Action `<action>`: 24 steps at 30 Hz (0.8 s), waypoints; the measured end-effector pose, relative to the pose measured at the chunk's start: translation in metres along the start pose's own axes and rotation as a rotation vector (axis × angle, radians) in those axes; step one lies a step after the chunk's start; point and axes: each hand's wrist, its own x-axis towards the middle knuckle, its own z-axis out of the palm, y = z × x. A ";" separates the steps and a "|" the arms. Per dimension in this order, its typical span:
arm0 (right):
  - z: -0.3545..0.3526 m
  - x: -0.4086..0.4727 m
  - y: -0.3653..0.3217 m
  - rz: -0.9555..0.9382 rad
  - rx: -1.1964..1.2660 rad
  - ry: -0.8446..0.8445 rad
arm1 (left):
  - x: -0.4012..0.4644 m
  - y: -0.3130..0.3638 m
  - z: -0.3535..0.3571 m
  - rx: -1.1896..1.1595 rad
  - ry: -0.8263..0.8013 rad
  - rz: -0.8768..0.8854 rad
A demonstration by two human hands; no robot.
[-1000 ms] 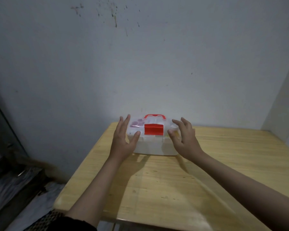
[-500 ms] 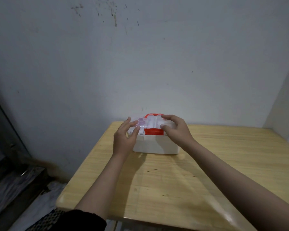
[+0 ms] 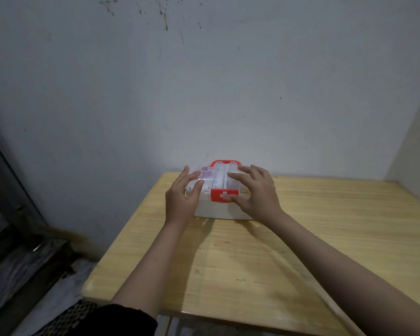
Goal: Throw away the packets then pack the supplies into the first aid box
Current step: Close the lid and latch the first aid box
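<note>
Dark frame (image 3: pixel 7 190) and crumpled sheeting at far left, below table level. Patterned sleeve (image 3: pixel 87 316) at lower left. Left hand (image 3: pixel 182 197) at left end of first aid box (image 3: pixel 218 209), fingers straight, flat on clear lid, thumb on lid edge; released, gripping nothing. Box stands at far edge of wooden table (image 3: pixel 325 238), near wall; lid down, red handle (image 3: pixel 224 163) on top, red latch (image 3: pixel 223 196) with white cross in front. Right hand (image 3: pixel 257 192) spread over right half of lid, fingers extended, thumb tip touching latch.

One first aid box (image 3: pixel 218 209), two hands, one table (image 3: pixel 325 238).
</note>
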 end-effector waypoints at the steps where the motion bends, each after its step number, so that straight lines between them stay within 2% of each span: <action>1: 0.001 0.000 0.000 -0.010 -0.011 0.009 | 0.000 0.000 0.001 -0.002 0.005 0.000; 7: -0.001 0.004 0.008 -0.021 -0.029 0.026 | 0.007 -0.001 0.013 -0.016 0.002 0.012; 18: -0.017 0.049 0.086 0.094 0.015 -0.023 | 0.057 0.010 0.090 -0.098 -0.097 -0.083; 24: -0.014 0.064 0.101 0.075 0.014 -0.028 | 0.071 0.003 0.110 -0.095 -0.083 -0.096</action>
